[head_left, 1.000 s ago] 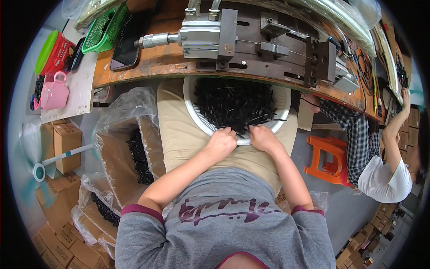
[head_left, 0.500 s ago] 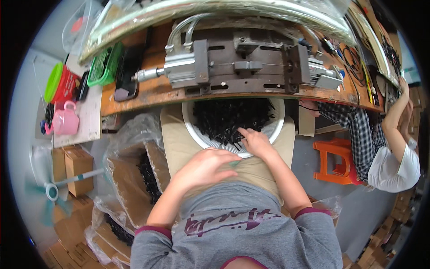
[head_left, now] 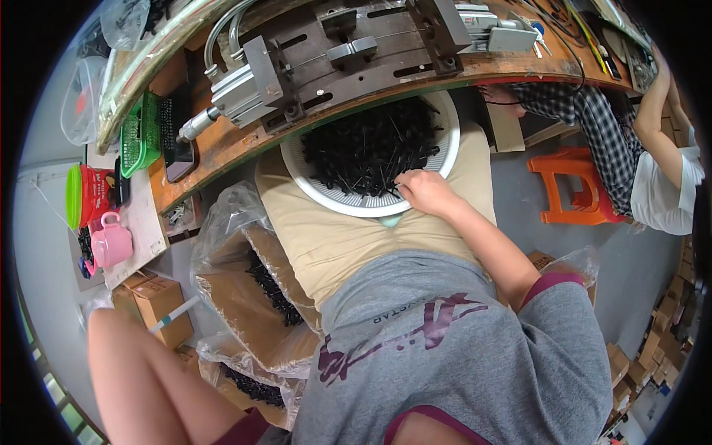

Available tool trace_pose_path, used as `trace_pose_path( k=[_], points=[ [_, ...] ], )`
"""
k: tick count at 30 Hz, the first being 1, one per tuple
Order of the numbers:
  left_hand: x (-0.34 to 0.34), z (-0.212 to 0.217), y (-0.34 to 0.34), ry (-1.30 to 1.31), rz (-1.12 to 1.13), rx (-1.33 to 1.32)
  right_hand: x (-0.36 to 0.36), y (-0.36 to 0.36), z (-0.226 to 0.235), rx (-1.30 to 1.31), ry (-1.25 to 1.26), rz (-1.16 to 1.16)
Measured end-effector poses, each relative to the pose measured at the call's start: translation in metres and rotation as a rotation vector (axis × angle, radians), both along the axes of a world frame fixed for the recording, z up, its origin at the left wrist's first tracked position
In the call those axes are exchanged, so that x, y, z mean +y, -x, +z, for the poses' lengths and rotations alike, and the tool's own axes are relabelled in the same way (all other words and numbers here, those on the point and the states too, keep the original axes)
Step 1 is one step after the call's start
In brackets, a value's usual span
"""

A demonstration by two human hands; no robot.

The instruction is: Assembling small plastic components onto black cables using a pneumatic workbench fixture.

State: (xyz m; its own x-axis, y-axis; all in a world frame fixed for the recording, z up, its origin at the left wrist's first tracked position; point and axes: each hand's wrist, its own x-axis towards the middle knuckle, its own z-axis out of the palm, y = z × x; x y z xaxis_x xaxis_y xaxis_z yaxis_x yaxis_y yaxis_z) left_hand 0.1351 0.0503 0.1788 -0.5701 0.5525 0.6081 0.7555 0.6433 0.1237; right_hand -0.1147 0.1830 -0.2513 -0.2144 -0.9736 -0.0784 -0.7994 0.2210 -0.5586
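A round white plastic basket (head_left: 305, 187) rests on my lap, under the bench's front edge. Thin black parts (head_left: 371, 148), apparently plastic with slender stems, are heaped inside it. My right hand (head_left: 426, 191) reaches over the basket's near right rim. Its fingers are curled together at the edge of the heap, and their tips are partly hidden among the parts, so what they hold cannot be made out. My left arm (head_left: 122, 348) is bent sharply, elbow out to the left; the hand itself lies outside the picture.
A metal clamping fixture (head_left: 352, 52) with cylinders stands on the wooden bench (head_left: 215, 148). Left are a green basket (head_left: 141, 137), pink cup (head_left: 113, 241) and red tub (head_left: 96, 194). Plastic-lined cartons (head_left: 230, 289) hold black parts below. A co-worker (head_left: 667, 178) sits right near an orange stool (head_left: 571, 178).
My left hand has left the basket's near rim and gone out of view, the elbow swinging out left. My right hand stays at the basket, its fingers drawn closer together. The view has tilted.
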Motion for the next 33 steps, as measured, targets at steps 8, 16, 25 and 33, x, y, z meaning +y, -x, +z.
trace_pose_path(
  k=[8, 16, 25, 33],
  points=[
    [0.0, 0.001, 0.0, 0.014, -0.056, 0.004, -0.005, -0.001, 0.002, -0.002, -0.01, 0.052],
    [-0.012, 0.0, 0.003, -0.031, -0.094, 0.001, -0.011, -0.009, 0.014, -0.091, 0.007, 0.118],
    [-0.026, -0.006, 0.001, -0.188, -0.198, -0.035, -0.095, 0.012, 0.208, 0.055, 0.765, 0.329],
    [-0.026, -0.004, -0.006, -0.23, -0.288, -0.032, -0.237, 0.103, 0.309, 0.405, 1.104, -0.021]
  ],
)
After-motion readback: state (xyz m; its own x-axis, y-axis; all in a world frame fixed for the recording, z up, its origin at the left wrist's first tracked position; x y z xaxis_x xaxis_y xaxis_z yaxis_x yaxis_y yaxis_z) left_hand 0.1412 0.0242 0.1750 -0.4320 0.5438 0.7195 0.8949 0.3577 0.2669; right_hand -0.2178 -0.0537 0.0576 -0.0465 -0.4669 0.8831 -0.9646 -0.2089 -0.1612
